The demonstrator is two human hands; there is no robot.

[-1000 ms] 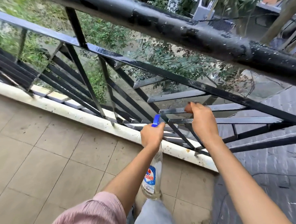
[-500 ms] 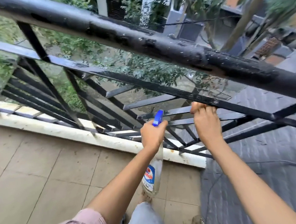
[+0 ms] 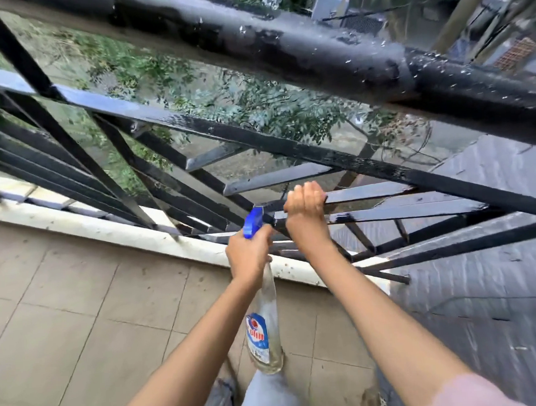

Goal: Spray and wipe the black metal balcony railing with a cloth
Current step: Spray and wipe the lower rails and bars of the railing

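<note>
Head view, from the left: beige floor tiles (image 3: 77, 311) spread left of and below the left hand (image 3: 248, 255), edged by a pale, speckled ledge (image 3: 103, 227) that runs under the railing (image 3: 313, 50). The railing's thick black top rail crosses well above both hands and is dotted with droplets; thinner black bars slant down beneath it toward the ledge, with green leaves (image 3: 253, 99) showing through the gaps.

The left hand is clamped round the neck of a spray bottle (image 3: 265, 336), fingers curled tight. Its blue trigger head (image 3: 252, 221) sticks up above the hand, just beside the right hand and close to the bars. The bottle's body hangs below the hand, clear and see-through, with a blue, white and red label on its lower part. Any liquid in it is colourless or faintly yellowish near the base; how full it is cannot be told.

Just right of the trigger head, the right hand (image 3: 306, 219) is closed over a flat bar (image 3: 370, 192), fingers curled over its far edge. The cloth cannot be made out under those fingers. The bar to the right of this hand looks glossy and wet.

Farther right, beyond and below the railing, lies a grey roof (image 3: 488, 282). Pink sleeves (image 3: 473, 391) and grey trousers (image 3: 267, 399) show at the bottom edge.
</note>
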